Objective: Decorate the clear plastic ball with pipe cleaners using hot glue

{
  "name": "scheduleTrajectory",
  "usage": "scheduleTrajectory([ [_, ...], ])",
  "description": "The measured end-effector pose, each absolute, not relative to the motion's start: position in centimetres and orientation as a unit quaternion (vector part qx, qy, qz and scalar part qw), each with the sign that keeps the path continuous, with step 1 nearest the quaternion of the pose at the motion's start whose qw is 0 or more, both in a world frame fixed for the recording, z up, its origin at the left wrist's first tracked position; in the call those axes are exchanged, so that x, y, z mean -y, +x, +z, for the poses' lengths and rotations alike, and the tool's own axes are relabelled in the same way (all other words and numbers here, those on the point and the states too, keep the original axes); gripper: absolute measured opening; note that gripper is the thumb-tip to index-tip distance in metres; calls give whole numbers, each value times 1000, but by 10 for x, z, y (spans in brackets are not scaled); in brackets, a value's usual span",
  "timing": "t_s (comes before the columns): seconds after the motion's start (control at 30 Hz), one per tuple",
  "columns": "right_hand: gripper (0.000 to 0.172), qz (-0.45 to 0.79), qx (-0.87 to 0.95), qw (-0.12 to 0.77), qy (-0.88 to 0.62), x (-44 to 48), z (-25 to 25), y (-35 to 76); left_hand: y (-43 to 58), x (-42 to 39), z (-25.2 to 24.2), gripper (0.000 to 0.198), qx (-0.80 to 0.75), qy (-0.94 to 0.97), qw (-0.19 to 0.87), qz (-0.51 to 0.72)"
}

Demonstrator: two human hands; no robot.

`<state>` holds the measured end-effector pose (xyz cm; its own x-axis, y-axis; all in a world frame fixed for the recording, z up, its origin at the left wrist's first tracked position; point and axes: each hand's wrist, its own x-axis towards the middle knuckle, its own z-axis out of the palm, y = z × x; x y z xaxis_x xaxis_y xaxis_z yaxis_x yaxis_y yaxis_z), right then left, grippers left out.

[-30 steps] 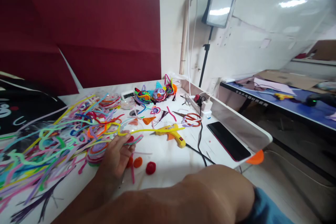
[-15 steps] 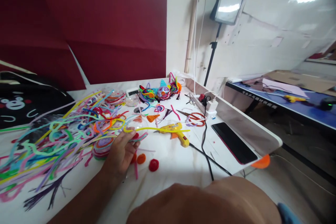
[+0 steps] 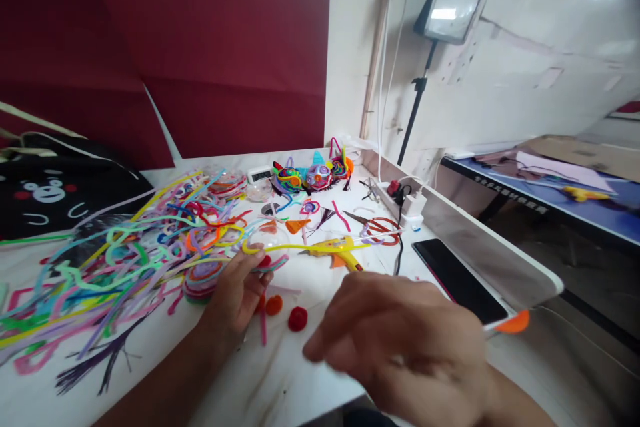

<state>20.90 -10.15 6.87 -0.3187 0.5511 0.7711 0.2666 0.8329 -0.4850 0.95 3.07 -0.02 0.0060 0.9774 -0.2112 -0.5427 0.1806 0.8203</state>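
Note:
My left hand (image 3: 239,292) is closed around the lower left of a clear plastic ball (image 3: 269,235). A yellow pipe cleaner (image 3: 290,248) lies along its fingertips and stretches to the right, in front of a yellow glue gun (image 3: 353,260). Pink and teal pipe cleaner pieces and a red bit show by the fingers. My right hand (image 3: 400,340) hovers near the camera, blurred, with its fingers bent; whether it holds anything cannot be made out. Between the hands lie a red pipe cleaner coil (image 3: 298,319) and an orange one (image 3: 274,305).
A tangle of pipe cleaners (image 3: 125,260) covers the table's left side. Decorated balls (image 3: 319,176) stand at the back. Scissors (image 3: 383,230), a power strip (image 3: 407,203) and a phone (image 3: 455,277) lie to the right, beside the raised table edge (image 3: 500,240).
My right hand has risen from the bottom edge into view above the table's front, now hiding part of the black cable. My left hand keeps its hold, and the view has shifted slightly.

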Motion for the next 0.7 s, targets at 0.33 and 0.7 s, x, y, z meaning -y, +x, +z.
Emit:
scheduleTrajectory([
  [0.33,16,62,837,461,-287,36,44,216,8,-32,-4,26,-395,276,668,567],
  [0.7,16,-161,886,342,-268,38,23,205,2,-39,-10,29,-453,260,643,560],
])
